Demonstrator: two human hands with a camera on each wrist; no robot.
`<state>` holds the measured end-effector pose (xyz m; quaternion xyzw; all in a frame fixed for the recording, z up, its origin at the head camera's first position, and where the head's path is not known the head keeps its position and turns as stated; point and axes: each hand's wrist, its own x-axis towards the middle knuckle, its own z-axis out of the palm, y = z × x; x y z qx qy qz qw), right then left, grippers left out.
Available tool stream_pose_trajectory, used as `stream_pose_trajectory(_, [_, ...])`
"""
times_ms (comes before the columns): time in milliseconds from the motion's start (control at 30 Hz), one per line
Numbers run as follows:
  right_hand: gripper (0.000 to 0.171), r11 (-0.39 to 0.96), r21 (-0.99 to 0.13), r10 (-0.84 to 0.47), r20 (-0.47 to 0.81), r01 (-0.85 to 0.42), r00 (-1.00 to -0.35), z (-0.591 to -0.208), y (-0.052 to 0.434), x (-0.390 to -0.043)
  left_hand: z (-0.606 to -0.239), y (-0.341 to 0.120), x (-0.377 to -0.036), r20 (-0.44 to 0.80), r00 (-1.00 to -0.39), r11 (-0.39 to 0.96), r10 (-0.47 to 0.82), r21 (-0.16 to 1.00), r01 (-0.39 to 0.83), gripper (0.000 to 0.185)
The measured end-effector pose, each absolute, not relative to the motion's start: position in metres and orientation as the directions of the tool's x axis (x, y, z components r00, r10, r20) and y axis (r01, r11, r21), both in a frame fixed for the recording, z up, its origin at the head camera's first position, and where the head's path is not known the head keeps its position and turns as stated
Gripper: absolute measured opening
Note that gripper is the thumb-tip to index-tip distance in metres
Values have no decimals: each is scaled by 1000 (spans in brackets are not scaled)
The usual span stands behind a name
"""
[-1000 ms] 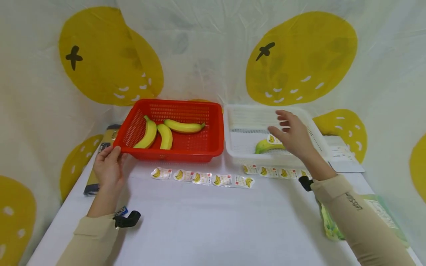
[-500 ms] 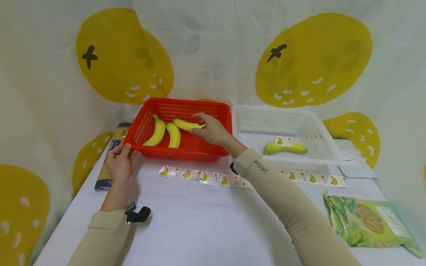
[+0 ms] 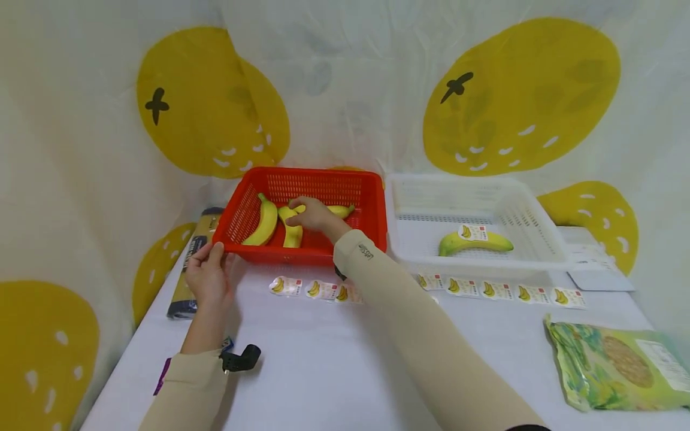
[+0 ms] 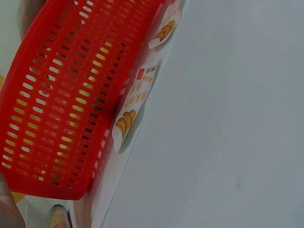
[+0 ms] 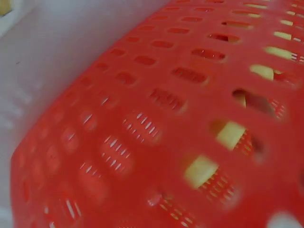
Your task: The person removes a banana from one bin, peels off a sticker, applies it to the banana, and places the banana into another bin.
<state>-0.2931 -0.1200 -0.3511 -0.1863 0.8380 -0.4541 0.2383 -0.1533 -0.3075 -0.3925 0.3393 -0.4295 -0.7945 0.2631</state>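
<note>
Reaching into the red basket point(image 3: 312, 179), the right hand point(image 3: 309, 216) lies over the bananas, fingers point(image 3: 293, 220) curled onto the middle banana point(image 3: 291, 230); whether they fully close round it, cannot tell from the head view. Right forearm crosses the basket's near rim diagonally, sleeve point(image 3: 388, 293) beige. Left hand point(image 3: 207, 276) grips the basket's near-left corner, thumb on top of the rim, fingers wrapped under, wrist straight, forearm running back toward the body.

Inside the basket: left banana point(image 3: 263, 220) along the left wall, middle one under the hand, third banana point(image 3: 339, 210) partly hidden behind the hand, tip poking right.

Head view only: white basket point(image 3: 530, 209) just beside the red one, on its right, holding one greenish banana point(image 3: 474, 242) with a sticker on it; sticker strip point(image 3: 496, 290) on the desk point(image 3: 323, 371) in front of both baskets; snack bag point(image 3: 620, 365) at right; dark box point(image 3: 195, 257) left of the red basket.

Left wrist view shows what the head view does not: the basket's slotted outer wall point(image 4: 61, 95) up close, stickers point(image 4: 135, 107) lying right against its base. No fingers clear there. Right wrist view: blurred red mesh point(image 5: 166, 123) only, yellow showing through slots; hand itself not seen.
</note>
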Motion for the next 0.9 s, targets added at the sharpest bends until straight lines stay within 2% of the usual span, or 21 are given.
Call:
stream_pose_trajectory(400, [50, 457, -890, -533, -265, -10, -803, -379, -139, -303, -398, -304, -153, -298, -643, -510, -706, 843, 170, 41])
stream_pose_trajectory(567, [50, 505, -860, -557, -260, -73, -788, -383, -141, -305, -401, -302, -152, -301, -644, -536, -703, 820, 202, 45])
stream_pose_trajectory(767, [52, 616, -749, -584, -225, -245, -780, -385, -148, -305, -403, -303, -152, -285, -650, -553, -705, 795, 251, 42])
stream_pose_trajectory(900, [49, 641, -731, -558, -236, -233, -795, -388, -149, -306, -405, -302, -155, -270, -651, -533, -709, 810, 244, 43])
